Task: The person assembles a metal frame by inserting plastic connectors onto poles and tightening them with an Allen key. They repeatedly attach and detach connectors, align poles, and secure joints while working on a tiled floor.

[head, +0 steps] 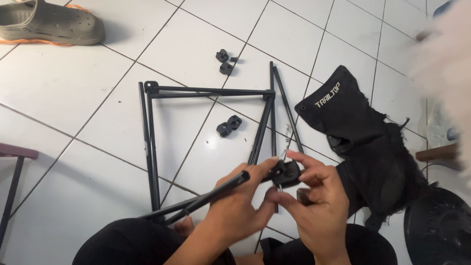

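Note:
My left hand [240,201] grips a black metal pole [206,198] near its end. That pole belongs to a folding black tube frame [152,132] spread over the white tiled floor. My right hand [314,201] pinches a black plastic connector [286,172] sitting at the pole's tip. The two hands meet at the connector, low in the middle of the view. Loose black plastic connectors lie on the tiles: a pair [228,125] inside the frame and another pair [224,61] beyond it.
A black fabric carry bag [358,132] lies crumpled to the right. A grey clog shoe [49,22] rests at top left. A round black object [439,225] sits at bottom right, and a dark stool leg [12,191] stands at the left edge.

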